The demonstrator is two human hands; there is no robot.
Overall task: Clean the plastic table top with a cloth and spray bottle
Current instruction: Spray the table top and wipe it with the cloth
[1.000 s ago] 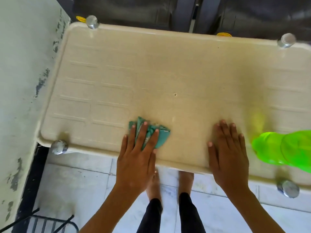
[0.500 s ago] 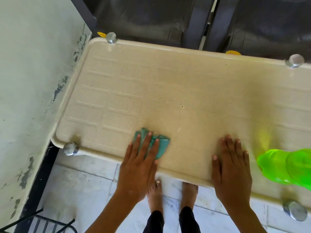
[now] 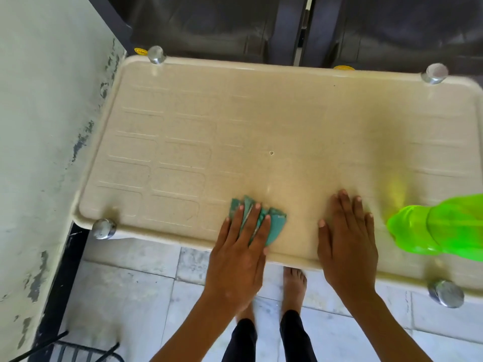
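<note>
A cream plastic table top (image 3: 235, 121) with a raised rim fills the view. My left hand (image 3: 239, 253) presses flat, fingers straight, on a folded teal cloth (image 3: 274, 226) near the table's front edge. To its right, my right hand (image 3: 347, 241) rests flat on the bare table surface and holds nothing. A bright green translucent spray bottle (image 3: 441, 226) lies on the table at the right, partly cut off by the frame edge.
A flaking pale wall (image 3: 39, 152) stands close on the left. Dark chairs (image 3: 235, 24) sit behind the table. Metal caps (image 3: 104, 228) mark the table's corners. My bare feet (image 3: 294, 283) stand on the tiled floor, with a black wire rack (image 3: 65, 348) at the bottom left.
My left hand and the cloth have slid a little to the right along the front edge, closer to my right hand. The right hand stays flat; the camera view has shifted.
</note>
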